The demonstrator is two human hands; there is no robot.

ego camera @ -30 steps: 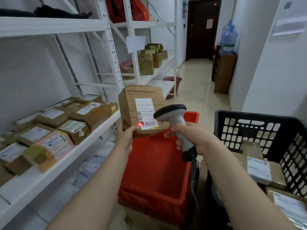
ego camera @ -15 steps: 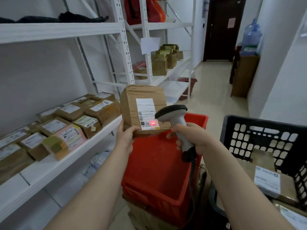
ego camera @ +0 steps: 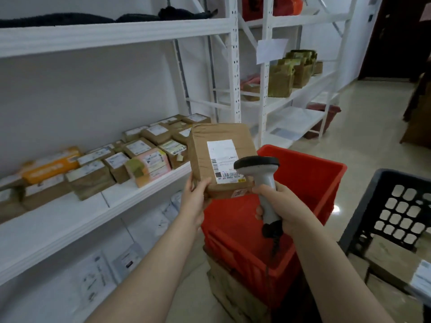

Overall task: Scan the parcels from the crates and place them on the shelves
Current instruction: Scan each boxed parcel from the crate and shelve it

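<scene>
Gone since half a second ago is the red scan light on the barcode, and the parcel now sits tilted a little leftward. The brown taped cardboard parcel (ego camera: 203,155) is held up above the red plastic crate (ego camera: 310,180), its white shipping label (ego camera: 221,157) facing the camera. The left hand (ego camera: 194,197) has its grip closed on the parcel's lower left corner. The right hand (ego camera: 282,206) has its grip wrapped round the handle of the grey handheld barcode scanner (ego camera: 263,180), whose black head overlaps the label's lower right. Labelled parcels (ego camera: 149,164) lie on the white metal shelf (ego camera: 70,220) to the left. A black lattice plastic crate (ego camera: 396,206) stands to the right.
</scene>
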